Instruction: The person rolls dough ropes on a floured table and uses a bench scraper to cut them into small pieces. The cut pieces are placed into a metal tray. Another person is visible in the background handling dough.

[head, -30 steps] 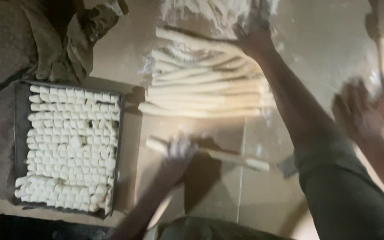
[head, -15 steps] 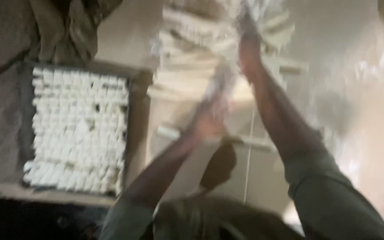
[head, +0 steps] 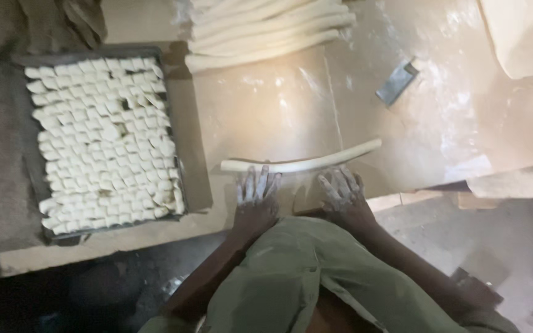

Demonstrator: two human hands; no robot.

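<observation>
Pale cream dough rope [head: 300, 164]; olive trousers [head: 316, 277]

One head-worn camera, looking almost straight down from close above onto the floured tan desk [head: 279, 111], the wearer's olive-green trousered lap filling the bottom edge of the view.

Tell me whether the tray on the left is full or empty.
Full: the tray is packed edge to edge with rows of small cut dough pieces.

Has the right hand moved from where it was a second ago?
Yes. The right hand has come back from the pile of dough ropes toward the body; it now lies beside the single dough rope.
</observation>
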